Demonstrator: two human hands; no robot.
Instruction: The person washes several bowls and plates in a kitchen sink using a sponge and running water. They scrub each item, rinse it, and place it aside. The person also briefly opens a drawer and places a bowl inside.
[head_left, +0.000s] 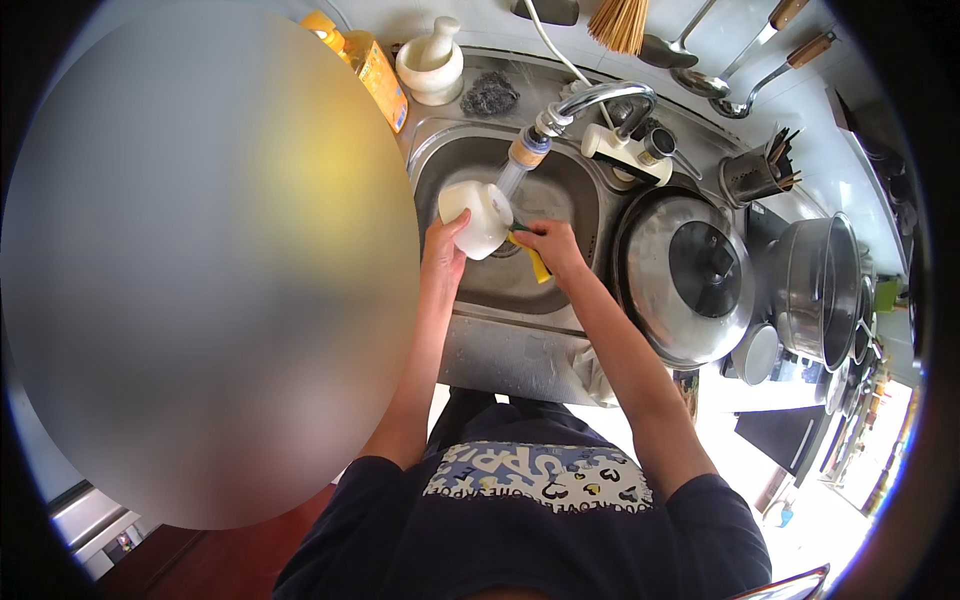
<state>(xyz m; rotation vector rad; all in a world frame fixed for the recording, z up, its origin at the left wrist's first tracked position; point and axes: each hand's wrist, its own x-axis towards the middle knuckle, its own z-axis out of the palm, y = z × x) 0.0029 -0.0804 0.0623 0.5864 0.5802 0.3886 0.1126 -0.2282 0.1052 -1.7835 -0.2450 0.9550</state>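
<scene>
My left hand (448, 244) grips a white bowl (474, 217) by its side, tipped over the stainless steel sink (480, 296). The bowl's round foot faces right, towards the tap. Pinched in my right hand (553, 246) is a yellow sponge (538, 264) with a green scouring side, close to the bowl's right edge. Water runs from the filter nozzle (528, 150) on the chrome tap (611, 91) and falls just behind the bowl. Whether the sponge touches the bowl I cannot tell.
Right of the sink stands a large lidded pan (652, 300), with a deep steel pot (814, 281) beyond. A marble mortar (430, 75), steel wool (490, 94) and an orange-labelled bottle (382, 82) line the back rim. Ladles (742, 101) hang above. A large blur hides the left.
</scene>
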